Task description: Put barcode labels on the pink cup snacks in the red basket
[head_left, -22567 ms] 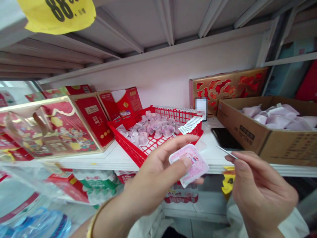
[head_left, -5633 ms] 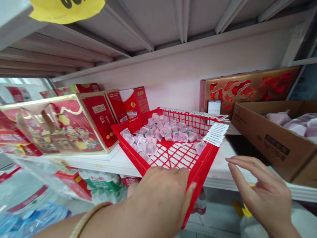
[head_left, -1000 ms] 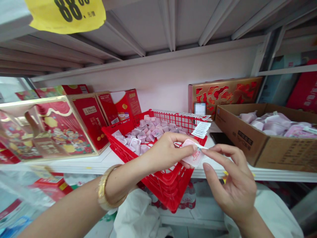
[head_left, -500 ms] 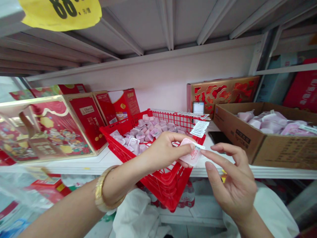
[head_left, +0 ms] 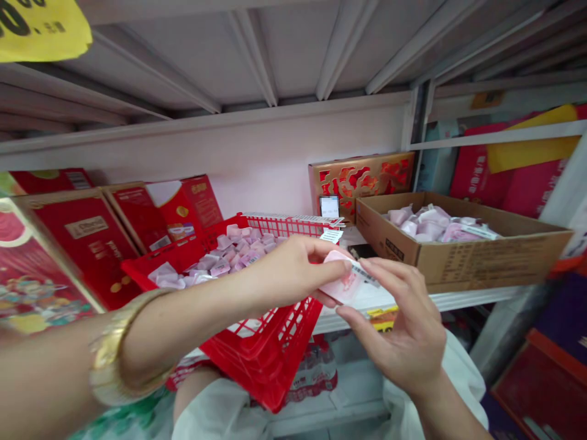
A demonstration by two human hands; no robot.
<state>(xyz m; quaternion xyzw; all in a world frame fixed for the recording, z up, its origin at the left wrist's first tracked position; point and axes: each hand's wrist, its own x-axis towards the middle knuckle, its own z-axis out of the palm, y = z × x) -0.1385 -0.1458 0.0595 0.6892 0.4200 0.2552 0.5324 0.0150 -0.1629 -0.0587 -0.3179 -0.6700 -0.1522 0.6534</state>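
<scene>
My left hand [head_left: 293, 272] is closed on a small pink sealed cup [head_left: 337, 290], its thumb pressing on the lid. A white barcode label [head_left: 365, 274] lies along the lid's edge and sticks out past it. My right hand [head_left: 406, 330] has its fingertips at that label, with thumb and index finger apart. Below and left of the cup is a red plastic basket [head_left: 270, 366], tilted at the shelf edge. Many similar pink cups [head_left: 236, 247] lie loose inside it, partly hidden by my left forearm. Strips of barcode labels [head_left: 331, 236] rest on the basket's far rim.
A cardboard box [head_left: 413, 260] of bagged pink cups stands right on the white shelf [head_left: 481, 299]. Red gift boxes [head_left: 82, 244] stand left; a gold-and-red box [head_left: 367, 177] is behind. A shelf [head_left: 183, 67] hangs overhead. Bottles [head_left: 316, 373] stand below.
The view has swung right, so the basket and boxes sit further left. My right fingertips have come onto the label at the cup's edge. My left hand keeps its hold on the cup.
</scene>
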